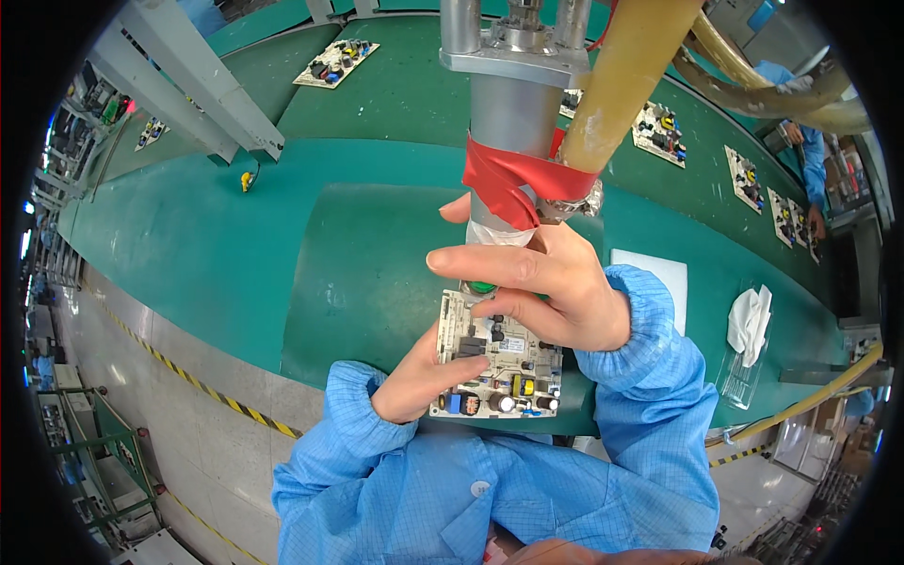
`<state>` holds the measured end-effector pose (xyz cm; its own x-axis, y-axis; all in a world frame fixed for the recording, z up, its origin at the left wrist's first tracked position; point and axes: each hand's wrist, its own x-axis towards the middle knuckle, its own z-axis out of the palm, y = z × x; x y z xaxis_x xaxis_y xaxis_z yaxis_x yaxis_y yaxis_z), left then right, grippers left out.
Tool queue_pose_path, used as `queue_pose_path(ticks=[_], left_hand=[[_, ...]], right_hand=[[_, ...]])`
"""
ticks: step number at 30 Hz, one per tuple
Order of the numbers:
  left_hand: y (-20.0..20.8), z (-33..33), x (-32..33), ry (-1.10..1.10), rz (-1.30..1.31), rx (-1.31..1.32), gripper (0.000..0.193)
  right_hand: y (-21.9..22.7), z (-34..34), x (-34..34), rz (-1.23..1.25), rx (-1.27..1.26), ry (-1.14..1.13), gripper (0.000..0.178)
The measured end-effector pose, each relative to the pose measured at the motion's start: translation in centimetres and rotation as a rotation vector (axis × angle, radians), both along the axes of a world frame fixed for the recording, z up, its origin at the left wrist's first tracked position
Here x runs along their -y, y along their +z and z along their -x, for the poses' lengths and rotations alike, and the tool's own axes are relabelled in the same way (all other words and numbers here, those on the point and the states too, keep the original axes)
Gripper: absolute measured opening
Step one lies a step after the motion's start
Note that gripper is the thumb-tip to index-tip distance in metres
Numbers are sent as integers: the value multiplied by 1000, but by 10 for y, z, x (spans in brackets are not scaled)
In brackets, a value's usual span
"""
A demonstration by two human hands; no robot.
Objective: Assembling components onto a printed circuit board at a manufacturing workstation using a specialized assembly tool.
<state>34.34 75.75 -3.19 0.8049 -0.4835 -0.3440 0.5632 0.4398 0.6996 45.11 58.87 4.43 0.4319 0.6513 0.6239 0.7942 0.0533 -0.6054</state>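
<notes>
A populated circuit board (513, 363) sits tilted in front of my body, over the near edge of the green mat. My left hand (419, 377) grips the board's left edge, its thumb lying across the dark components. My right hand (556, 287) is wrapped round the nozzle (497, 235) at the lower end of a grey cylinder (513, 108); fingers show on both sides of it. Red tape (508, 179) binds the cylinder to a thick yellowish hose (631, 75). A green tip (481, 286) shows under my fingers, close above the board's top edge. The thumb hides part of the board there.
More circuit boards (336, 63) lie on the green belt (405, 85) beyond. At right are a white pad (650, 278) and a crumpled white cloth (750, 325) on a clear tray. A grey metal frame (179, 85) stands at left. Another person's hand (815, 221) is far right.
</notes>
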Motion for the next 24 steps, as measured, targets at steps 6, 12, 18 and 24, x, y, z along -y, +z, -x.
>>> queue_pose_path(ticks=[6,12,18,24], left_hand=[[7,-1,-1,-40,-52,63,61],[-7,-3,-5,11,15,13,61],[-18,-13,-7,231,177,-61,51],[-26,-15,-3,302,340,-244,40]], right_hand=[[-1,-2,1,56,-26,-14,54],[-2,-1,-4,-29,-126,11,55],[-3,-2,-9,-32,0,15,55],[0,6,-10,37,-70,41,51]])
